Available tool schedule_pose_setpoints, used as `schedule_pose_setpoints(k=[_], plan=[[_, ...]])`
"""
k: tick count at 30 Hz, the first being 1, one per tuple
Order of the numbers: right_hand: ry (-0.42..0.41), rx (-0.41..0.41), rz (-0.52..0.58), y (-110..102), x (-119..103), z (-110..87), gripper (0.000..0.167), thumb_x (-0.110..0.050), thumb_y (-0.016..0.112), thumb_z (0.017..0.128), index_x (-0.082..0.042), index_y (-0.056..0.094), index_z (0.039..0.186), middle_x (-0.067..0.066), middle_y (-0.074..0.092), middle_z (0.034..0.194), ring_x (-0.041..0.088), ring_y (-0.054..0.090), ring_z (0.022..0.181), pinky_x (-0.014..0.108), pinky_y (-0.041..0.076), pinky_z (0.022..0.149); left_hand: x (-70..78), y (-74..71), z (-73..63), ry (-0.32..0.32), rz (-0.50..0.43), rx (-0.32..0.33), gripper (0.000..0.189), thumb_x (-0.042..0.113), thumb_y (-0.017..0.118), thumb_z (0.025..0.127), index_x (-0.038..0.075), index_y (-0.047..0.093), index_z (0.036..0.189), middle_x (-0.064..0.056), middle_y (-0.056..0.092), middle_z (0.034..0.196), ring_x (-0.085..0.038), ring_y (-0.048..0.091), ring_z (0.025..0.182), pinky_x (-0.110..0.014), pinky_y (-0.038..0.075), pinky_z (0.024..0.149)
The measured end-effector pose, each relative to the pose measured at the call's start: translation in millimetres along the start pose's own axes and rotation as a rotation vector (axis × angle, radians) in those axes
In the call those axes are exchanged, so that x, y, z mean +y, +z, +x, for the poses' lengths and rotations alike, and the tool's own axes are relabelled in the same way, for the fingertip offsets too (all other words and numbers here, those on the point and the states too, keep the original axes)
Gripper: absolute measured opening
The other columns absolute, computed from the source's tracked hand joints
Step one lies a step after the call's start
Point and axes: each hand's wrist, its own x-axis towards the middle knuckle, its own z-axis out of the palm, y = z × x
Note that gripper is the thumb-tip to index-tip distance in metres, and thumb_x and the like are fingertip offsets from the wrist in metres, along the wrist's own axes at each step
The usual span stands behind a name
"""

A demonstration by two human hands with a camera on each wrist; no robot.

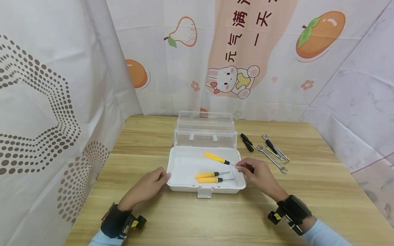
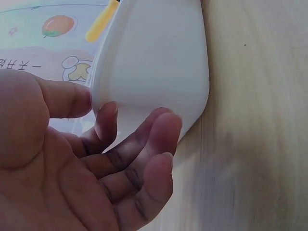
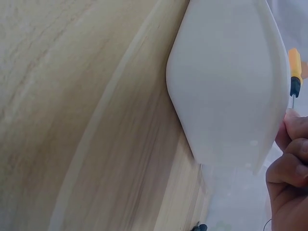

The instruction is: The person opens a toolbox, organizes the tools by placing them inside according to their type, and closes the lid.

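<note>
A white plastic toolbox lies on the table with its clear lid raised at the back. Inside it, two screwdrivers with yellow handles lie side by side near the front. My right hand pinches the shaft end of a third yellow-handled screwdriver, held over the right part of the box with its handle pointing left. At the box's left front corner my left hand grips the rim. In the left wrist view its thumb presses the rim, with curled fingers against the outer wall.
Right of the box lie two black-handled tools, a combination wrench and a small cluster of other tools. The wooden table ends at a printed curtain behind, with more hanging cloth on both sides.
</note>
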Motion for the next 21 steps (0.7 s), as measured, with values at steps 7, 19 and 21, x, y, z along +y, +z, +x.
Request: schedule_pose_setpoints(k=[7,19,21], plan=[[-0.001,-0.01,0.002,1.9,-1.5,0.4,0.015,-0.003,0.076,0.092,-0.017,0.075,0.097,-0.009,0.061,0.079,0.009,0.049,0.064,0.024,0.039,0.056,-1.2,2.5,0.0,0.002,-0.023,-0.024,0.035,0.037,0.044,0.112,0.008,0.054,0.095,-0.009,0.06,0.079,-0.022,0.057,0.066,-0.029,0.044,0.059],[-0.003,-0.029,0.017,4.8,-1.9,0.2,0.015,-0.003,0.076,0.093,-0.016,0.076,0.099,-0.006,0.063,0.078,0.009,0.05,0.064,0.024,0.04,0.056,-2.3,5.0,0.0,0.027,-0.024,-0.06,0.036,0.037,0.035,0.114,0.011,0.055,0.1,-0.008,0.063,0.082,-0.023,0.061,0.067,-0.032,0.046,0.062],[-0.01,-0.027,0.018,4.9,-2.4,0.2,0.014,-0.003,0.076,0.093,-0.016,0.076,0.098,-0.004,0.063,0.078,0.009,0.05,0.064,0.024,0.04,0.056,-2.8,5.6,0.4,0.031,-0.024,-0.067,0.037,0.038,0.034,0.114,0.01,0.055,0.101,-0.007,0.063,0.082,-0.023,0.061,0.066,-0.032,0.046,0.063]])
